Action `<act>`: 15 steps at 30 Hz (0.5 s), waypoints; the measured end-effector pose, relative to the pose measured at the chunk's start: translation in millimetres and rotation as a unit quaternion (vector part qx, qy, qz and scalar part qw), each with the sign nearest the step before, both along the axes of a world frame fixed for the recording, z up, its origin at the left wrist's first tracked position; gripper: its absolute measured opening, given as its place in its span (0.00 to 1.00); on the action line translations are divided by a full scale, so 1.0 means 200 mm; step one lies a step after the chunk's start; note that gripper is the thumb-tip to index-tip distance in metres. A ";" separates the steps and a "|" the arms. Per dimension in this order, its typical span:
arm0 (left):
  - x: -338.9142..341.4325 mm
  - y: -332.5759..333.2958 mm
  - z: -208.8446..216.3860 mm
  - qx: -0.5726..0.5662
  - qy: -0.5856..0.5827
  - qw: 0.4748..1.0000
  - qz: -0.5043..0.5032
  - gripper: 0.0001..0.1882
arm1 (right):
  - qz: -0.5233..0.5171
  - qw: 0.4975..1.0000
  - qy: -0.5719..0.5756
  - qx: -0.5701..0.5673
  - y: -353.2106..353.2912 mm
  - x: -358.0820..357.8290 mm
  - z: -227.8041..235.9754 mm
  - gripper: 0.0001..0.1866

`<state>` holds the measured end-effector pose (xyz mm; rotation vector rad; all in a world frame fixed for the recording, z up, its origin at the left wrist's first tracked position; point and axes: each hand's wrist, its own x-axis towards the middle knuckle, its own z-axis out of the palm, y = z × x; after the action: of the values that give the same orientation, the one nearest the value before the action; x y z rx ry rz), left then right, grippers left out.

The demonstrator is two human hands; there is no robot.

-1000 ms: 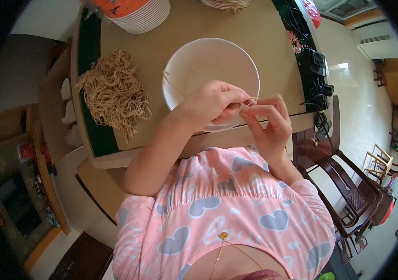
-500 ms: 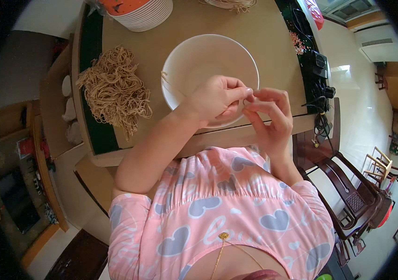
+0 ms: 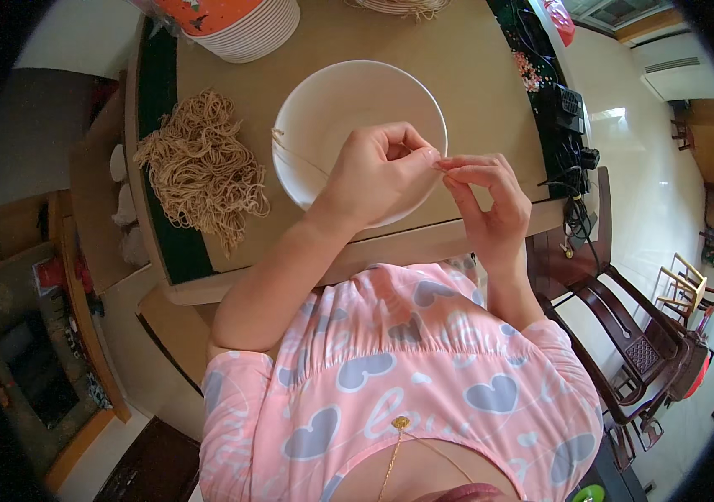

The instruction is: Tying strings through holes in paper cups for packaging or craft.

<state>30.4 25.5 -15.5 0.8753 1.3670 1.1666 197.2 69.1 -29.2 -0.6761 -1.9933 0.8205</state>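
Observation:
Above the near right rim of a white bowl (image 3: 360, 77), my two hands meet at the fingertips. My left hand (image 3: 376, 171) is closed in a pinch, thumb against forefinger. The thumb and forefinger of my right hand (image 3: 493, 199) pinch at the same spot, its other fingers curled loosely. A thin bit of beige string (image 3: 441, 168) shows between the fingertips. Another stretch of string (image 3: 298, 154) hangs over the bowl's left rim and runs inside, behind my left hand. Left of the bowl lies a tangled heap of beige string (image 3: 200, 171).
A stack of white-rimmed paper bowls (image 3: 250, 38) with orange sides stands at the far left. More beige strands (image 3: 403, 7) lie at the far edge. Black devices and cables (image 3: 573, 113) line the table's right side. A dark wooden chair (image 3: 625, 335) stands to the right.
My left hand has lifted its fingers and turned slightly, still meeting the right fingertips. More of the string inside the bowl shows. The bowl sits a little further left in the view.

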 end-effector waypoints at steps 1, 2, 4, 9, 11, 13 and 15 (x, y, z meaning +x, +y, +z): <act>0.00 0.00 0.01 -0.005 0.004 1.000 -0.006 0.05 | 0.005 1.000 -0.003 0.000 0.00 0.00 0.00 0.08; -0.01 0.00 0.01 -0.005 0.004 1.000 -0.006 0.05 | 0.004 1.000 -0.003 0.000 0.00 0.00 -0.01 0.08; -0.01 0.00 0.02 -0.018 -0.011 1.000 -0.009 0.05 | 0.005 1.000 0.006 -0.018 -0.01 0.00 -0.01 0.08; -0.02 -0.01 0.03 -0.035 -0.018 0.999 -0.009 0.04 | -0.021 0.991 0.018 -0.132 -0.02 -0.01 0.00 0.06; -0.01 -0.02 0.03 -0.050 -0.022 0.998 -0.014 0.04 | -0.025 0.985 0.033 -0.169 -0.01 -0.02 -0.03 0.05; 0.01 -0.03 0.00 -0.009 -0.035 0.999 -0.020 0.03 | -0.003 0.968 0.104 -0.230 0.00 -0.03 -0.07 0.05; 0.00 -0.05 0.00 -0.002 -0.006 1.000 -0.021 0.03 | 0.004 0.956 0.136 -0.258 -0.01 -0.06 -0.05 0.05</act>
<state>30.5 15.9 -15.5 0.8895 1.3342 1.1353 185.5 66.6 -40.0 -0.7958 -1.5401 1.3846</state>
